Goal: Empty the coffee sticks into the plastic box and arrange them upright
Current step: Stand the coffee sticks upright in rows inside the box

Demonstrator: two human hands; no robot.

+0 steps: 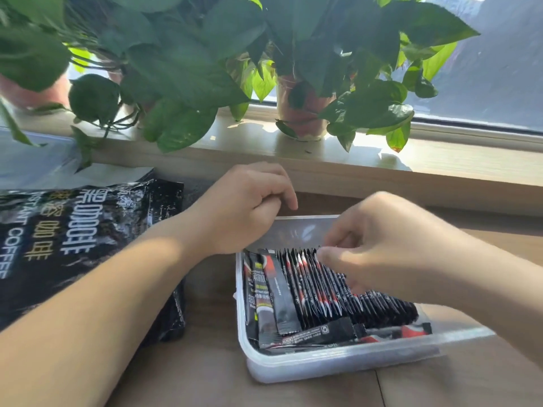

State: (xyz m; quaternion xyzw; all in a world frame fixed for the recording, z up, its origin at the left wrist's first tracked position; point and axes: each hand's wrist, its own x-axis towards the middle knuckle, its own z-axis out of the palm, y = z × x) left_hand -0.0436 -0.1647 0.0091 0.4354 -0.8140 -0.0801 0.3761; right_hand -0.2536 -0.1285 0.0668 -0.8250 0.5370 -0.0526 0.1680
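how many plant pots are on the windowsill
2 show plainly: the left pot at the far left end of the windowsill, and the middle pot beyond the plastic box. The leaves may hide others.

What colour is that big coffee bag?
The large coffee bag is black with white and gold lettering, head view.

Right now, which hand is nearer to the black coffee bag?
Left. The left hand is at the far left corner of the box, just right of the coffee bag; the right hand is farther right, pinching the coffee sticks.
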